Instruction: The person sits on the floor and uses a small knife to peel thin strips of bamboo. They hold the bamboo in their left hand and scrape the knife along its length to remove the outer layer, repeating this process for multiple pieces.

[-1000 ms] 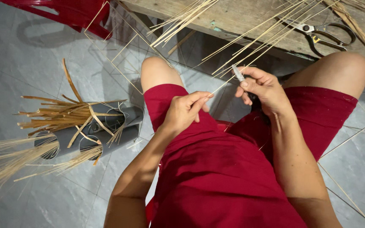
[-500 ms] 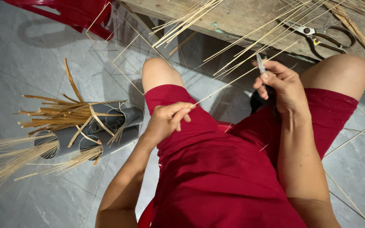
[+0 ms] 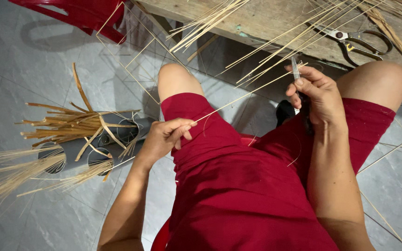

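Head view shows our left hand [image 3: 164, 137] pinching one end of a thin bamboo sliver [image 3: 238, 98] over our left thigh; the sliver slants up to our right hand [image 3: 315, 95], whose grip is closed on a small knife [image 3: 296, 69] held blade-up against it. Scissors [image 3: 361, 42] lie on the wooden counter [image 3: 275, 18] ahead, among loose bamboo strips

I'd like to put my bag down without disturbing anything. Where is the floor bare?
Bare grey floor tiles lie between the red plastic chair and grey tubes holding bamboo strips. The wooden bench is crowded with thin sticks and scissors.
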